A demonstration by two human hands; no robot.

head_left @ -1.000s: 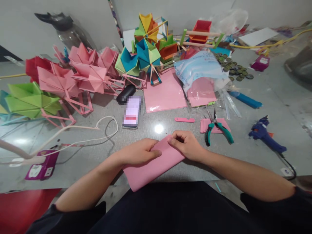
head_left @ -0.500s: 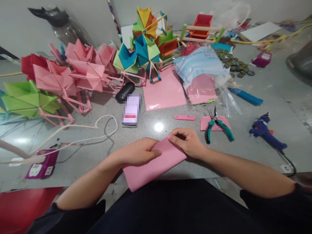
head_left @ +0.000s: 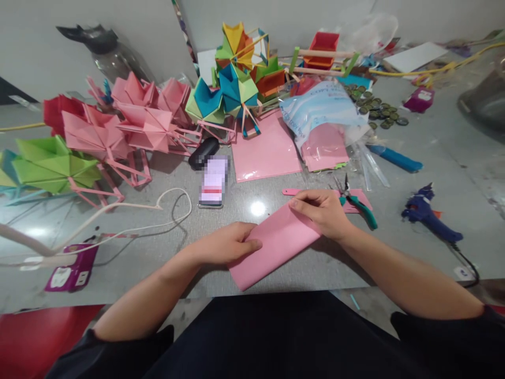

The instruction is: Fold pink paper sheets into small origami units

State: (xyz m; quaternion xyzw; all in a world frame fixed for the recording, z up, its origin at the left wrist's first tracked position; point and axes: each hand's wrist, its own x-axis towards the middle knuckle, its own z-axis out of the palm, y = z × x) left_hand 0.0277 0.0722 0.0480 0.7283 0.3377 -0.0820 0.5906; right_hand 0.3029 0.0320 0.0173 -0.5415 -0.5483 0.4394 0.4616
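A folded sheet of pink paper [head_left: 278, 239] is held at a slant over the near part of the table. My left hand [head_left: 229, 243] is closed on its left edge, thumb on top and fingers beneath. At the upper right corner, my right hand [head_left: 321, 210] pinches the paper between thumb and fingers. Just beyond the right hand are pliers with teal handles [head_left: 363, 212], lying on a small stack of pink paper pieces [head_left: 361, 196]. A pink flat cutter-like tool [head_left: 290, 192] is partly hidden by the right hand.
Pink folded-paper models [head_left: 97, 131] crowd the left, with a green one [head_left: 55, 160] nearer. A phone [head_left: 213, 181], a flat pink paper stack [head_left: 264, 150] and a plastic paper bag [head_left: 321, 108] lie ahead. To the right is a blue glue gun [head_left: 430, 213]; a white cable [head_left: 118, 205] loops at left.
The pink paper has shifted to the right and slightly away from my body. My right hand has moved right with its corner, now covering part of the pliers; my left hand has barely moved.
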